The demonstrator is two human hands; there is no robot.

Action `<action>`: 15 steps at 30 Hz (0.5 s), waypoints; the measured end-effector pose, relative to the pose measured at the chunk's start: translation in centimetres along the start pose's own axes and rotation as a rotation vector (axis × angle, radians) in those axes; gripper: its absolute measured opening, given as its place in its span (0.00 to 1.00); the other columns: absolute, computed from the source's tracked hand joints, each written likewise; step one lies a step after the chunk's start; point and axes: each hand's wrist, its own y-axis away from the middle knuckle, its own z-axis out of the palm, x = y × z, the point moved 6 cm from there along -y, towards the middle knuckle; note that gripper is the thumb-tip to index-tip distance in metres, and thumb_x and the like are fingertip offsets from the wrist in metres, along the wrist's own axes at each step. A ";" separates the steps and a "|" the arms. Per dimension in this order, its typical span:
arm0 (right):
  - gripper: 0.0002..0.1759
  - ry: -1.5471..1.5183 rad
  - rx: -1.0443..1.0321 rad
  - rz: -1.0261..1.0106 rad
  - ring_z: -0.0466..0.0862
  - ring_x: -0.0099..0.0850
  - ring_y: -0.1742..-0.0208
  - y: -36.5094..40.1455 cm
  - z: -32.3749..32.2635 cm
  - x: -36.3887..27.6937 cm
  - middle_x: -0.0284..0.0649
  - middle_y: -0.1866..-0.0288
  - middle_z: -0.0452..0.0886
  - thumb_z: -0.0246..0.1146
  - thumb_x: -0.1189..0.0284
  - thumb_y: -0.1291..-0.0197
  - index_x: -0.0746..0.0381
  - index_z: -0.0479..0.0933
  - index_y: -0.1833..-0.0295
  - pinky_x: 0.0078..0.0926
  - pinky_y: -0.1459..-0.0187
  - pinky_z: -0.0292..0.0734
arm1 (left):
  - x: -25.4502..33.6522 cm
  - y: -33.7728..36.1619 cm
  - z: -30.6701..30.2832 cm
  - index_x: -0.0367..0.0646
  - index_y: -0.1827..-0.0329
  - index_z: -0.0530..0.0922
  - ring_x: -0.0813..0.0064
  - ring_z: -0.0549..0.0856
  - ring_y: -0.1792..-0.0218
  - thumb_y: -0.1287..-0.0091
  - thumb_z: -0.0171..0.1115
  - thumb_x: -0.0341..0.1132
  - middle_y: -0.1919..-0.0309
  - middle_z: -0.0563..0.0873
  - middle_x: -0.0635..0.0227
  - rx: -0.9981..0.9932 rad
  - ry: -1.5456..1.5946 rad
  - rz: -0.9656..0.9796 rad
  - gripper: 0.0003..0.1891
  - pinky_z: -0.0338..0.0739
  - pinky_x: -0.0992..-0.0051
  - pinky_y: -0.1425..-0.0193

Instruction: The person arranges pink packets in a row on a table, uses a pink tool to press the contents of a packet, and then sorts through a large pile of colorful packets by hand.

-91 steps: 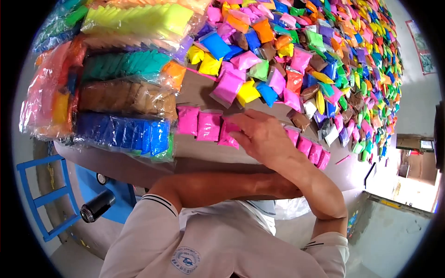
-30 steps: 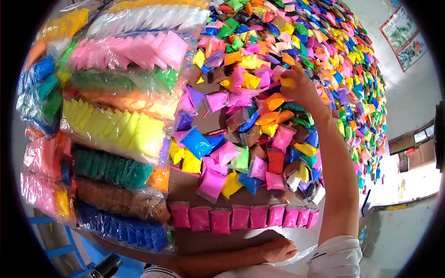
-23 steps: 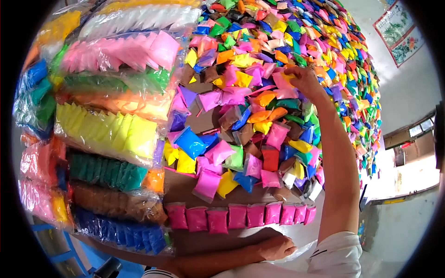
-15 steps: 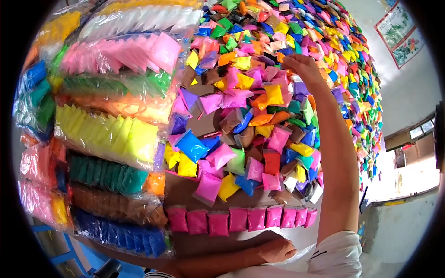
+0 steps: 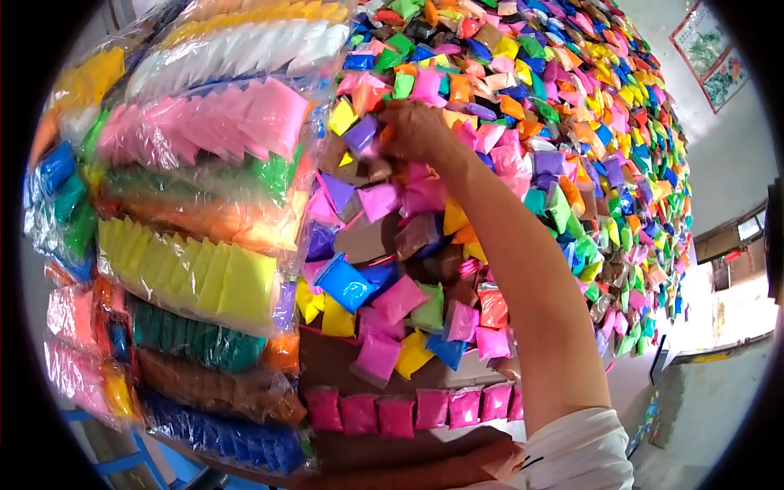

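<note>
My right hand (image 5: pixel 418 135) reaches over the left side of a heap of small coloured packets (image 5: pixel 572 122). Its fingers are bent downward beside a purple packet (image 5: pixel 360 135), with a bit of orange showing at them; what they hold is hard to make out. Low in the view, my left hand (image 5: pixel 500 459) rests near the table's front edge, partly covered by my right sleeve, its fingers hidden. Just above it runs a row of magenta packets (image 5: pixel 396 417). Loose pink, yellow and blue packets (image 5: pixel 345 282) lie between that row and my right hand.
Clear bags of sorted packets are stacked on the left, among them yellow-green (image 5: pixel 188 273), pink (image 5: pixel 204 122), dark green (image 5: pixel 196 333) and dark blue (image 5: pixel 220 429). The heap extends far back and right. A pale wall (image 5: pixel 735 163) stands at the right.
My right hand has moved left across the heap, and its forearm now covers part of the loose packets and the magenta row's right end. My left hand is now more hidden by the sleeve.
</note>
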 end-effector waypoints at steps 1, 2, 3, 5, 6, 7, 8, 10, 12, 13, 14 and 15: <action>0.28 0.021 -0.056 0.011 0.80 0.41 0.39 0.8 -0.3 -0.3 0.37 0.43 0.82 0.70 0.50 0.49 0.49 0.82 0.42 0.52 0.34 0.68 | 0.0 -0.1 0.0 0.41 0.69 0.77 0.53 0.82 0.66 0.35 0.59 0.39 0.71 0.80 0.53 -0.007 0.011 -0.004 0.11 0.76 0.56 0.61; 0.26 0.041 -0.114 0.023 0.81 0.40 0.40 2.1 -0.4 -0.8 0.36 0.44 0.83 0.70 0.51 0.48 0.50 0.83 0.45 0.49 0.34 0.69 | 0.0 -0.1 0.2 0.41 0.69 0.77 0.53 0.82 0.66 0.35 0.59 0.39 0.71 0.80 0.53 -0.018 0.023 -0.009 0.11 0.76 0.56 0.61; 0.23 0.060 -0.170 0.035 0.82 0.40 0.42 3.4 -0.7 -1.4 0.35 0.45 0.83 0.69 0.52 0.47 0.51 0.84 0.47 0.47 0.35 0.70 | 0.1 0.0 0.1 0.41 0.69 0.77 0.53 0.82 0.66 0.34 0.59 0.39 0.71 0.80 0.53 -0.027 0.030 -0.007 0.11 0.76 0.56 0.61; 0.23 0.012 -0.179 -0.047 0.83 0.41 0.44 6.1 -2.4 -3.0 0.37 0.45 0.83 0.69 0.54 0.45 0.52 0.84 0.46 0.41 0.36 0.72 | 0.3 0.3 0.7 0.40 0.69 0.77 0.53 0.82 0.66 0.34 0.59 0.39 0.71 0.80 0.53 -0.035 0.042 -0.005 0.11 0.76 0.56 0.61; 0.22 -0.012 -0.186 -0.093 0.83 0.42 0.45 6.9 -3.1 -3.3 0.37 0.46 0.84 0.69 0.55 0.45 0.52 0.84 0.46 0.39 0.37 0.73 | 0.5 0.4 0.9 0.40 0.69 0.77 0.53 0.82 0.66 0.34 0.59 0.39 0.71 0.80 0.53 -0.038 0.046 -0.001 0.11 0.76 0.56 0.61; 0.23 -0.129 -0.193 -0.041 0.83 0.42 0.44 7.1 -3.5 -2.6 0.38 0.46 0.84 0.69 0.55 0.44 0.53 0.84 0.46 0.37 0.38 0.74 | 0.6 0.4 1.1 0.40 0.69 0.77 0.53 0.82 0.66 0.34 0.59 0.39 0.71 0.80 0.53 -0.039 0.050 0.001 0.11 0.76 0.56 0.61; 0.23 -0.246 -0.201 0.012 0.83 0.42 0.44 7.2 -3.7 -1.6 0.39 0.46 0.84 0.68 0.55 0.44 0.54 0.84 0.45 0.36 0.38 0.74 | 0.6 0.5 1.1 0.40 0.69 0.77 0.53 0.82 0.66 0.34 0.59 0.39 0.71 0.80 0.53 -0.039 0.056 0.002 0.11 0.76 0.56 0.61; 0.22 -0.528 -0.233 0.163 0.83 0.40 0.43 6.6 -4.5 0.5 0.43 0.47 0.85 0.67 0.58 0.40 0.59 0.83 0.44 0.36 0.40 0.75 | 0.6 0.4 1.3 0.40 0.69 0.77 0.52 0.82 0.66 0.34 0.59 0.39 0.71 0.80 0.53 -0.035 0.060 0.002 0.11 0.76 0.56 0.61; 0.20 -0.466 -0.099 0.300 0.84 0.35 0.47 4.9 -7.3 2.6 0.45 0.48 0.85 0.65 0.63 0.35 0.65 0.81 0.43 0.31 0.46 0.78 | 0.6 0.4 1.2 0.40 0.69 0.77 0.52 0.82 0.66 0.34 0.59 0.39 0.71 0.80 0.52 -0.034 0.069 0.000 0.11 0.76 0.56 0.61; 0.23 -0.616 0.023 0.370 0.84 0.33 0.47 3.3 -5.7 5.9 0.45 0.49 0.86 0.66 0.63 0.35 0.68 0.80 0.42 0.30 0.46 0.78 | 0.6 0.5 1.2 0.40 0.69 0.77 0.52 0.82 0.66 0.34 0.59 0.39 0.70 0.80 0.52 -0.034 0.080 0.000 0.12 0.76 0.56 0.61; 0.26 -0.504 0.238 0.199 0.88 0.40 0.51 1.8 -6.2 7.4 0.50 0.54 0.88 0.69 0.57 0.41 0.64 0.81 0.43 0.35 0.50 0.81 | 0.6 0.5 1.3 0.40 0.69 0.77 0.52 0.82 0.66 0.34 0.59 0.39 0.70 0.80 0.52 -0.037 0.082 -0.007 0.12 0.75 0.56 0.61; 0.27 -0.583 0.180 0.304 0.87 0.40 0.49 0.8 -5.8 8.4 0.52 0.50 0.86 0.69 0.58 0.41 0.67 0.81 0.44 0.34 0.48 0.80 | 0.6 0.6 1.0 0.40 0.69 0.77 0.52 0.82 0.66 0.33 0.59 0.39 0.70 0.80 0.52 -0.037 0.094 -0.005 0.12 0.75 0.56 0.61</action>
